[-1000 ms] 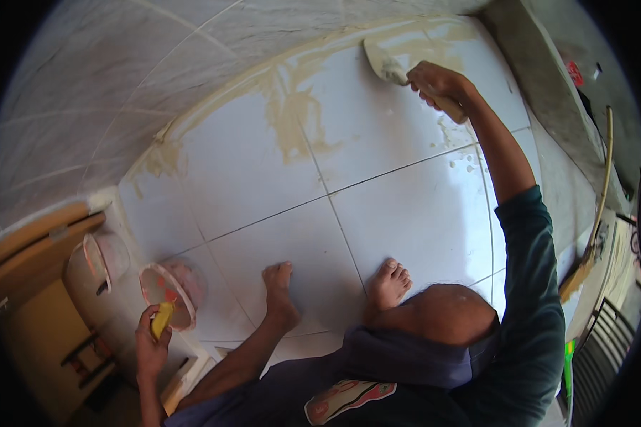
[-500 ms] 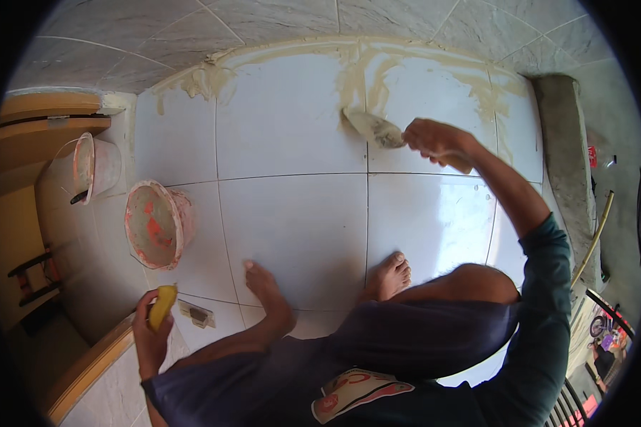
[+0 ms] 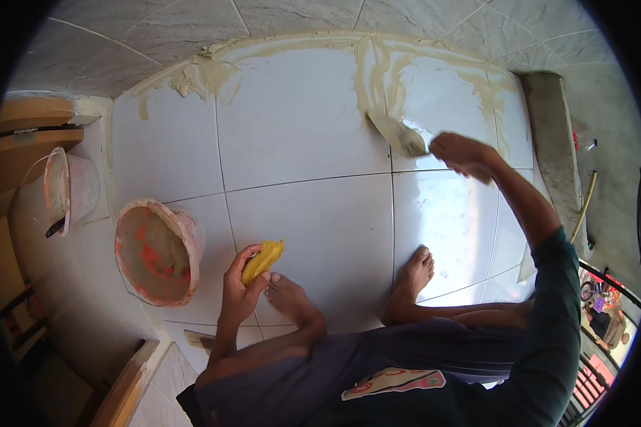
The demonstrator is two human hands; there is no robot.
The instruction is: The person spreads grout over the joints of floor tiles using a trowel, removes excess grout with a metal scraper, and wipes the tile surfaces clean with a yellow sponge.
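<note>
Right hand [image 3: 464, 153] grips the trowel [image 3: 399, 135], left hand [image 3: 239, 288] holds a yellow sponge [image 3: 263, 262]; too steep an angle could scratch those white tiles [image 3: 299, 135]!

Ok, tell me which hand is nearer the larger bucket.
Left. The left hand is just right of that bucket, lower in view; the right hand, holding the trowel, is farther off, up and right.

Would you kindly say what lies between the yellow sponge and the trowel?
In the head view, white floor tiles with a joint line lie between the yellow sponge and the trowel.
</note>
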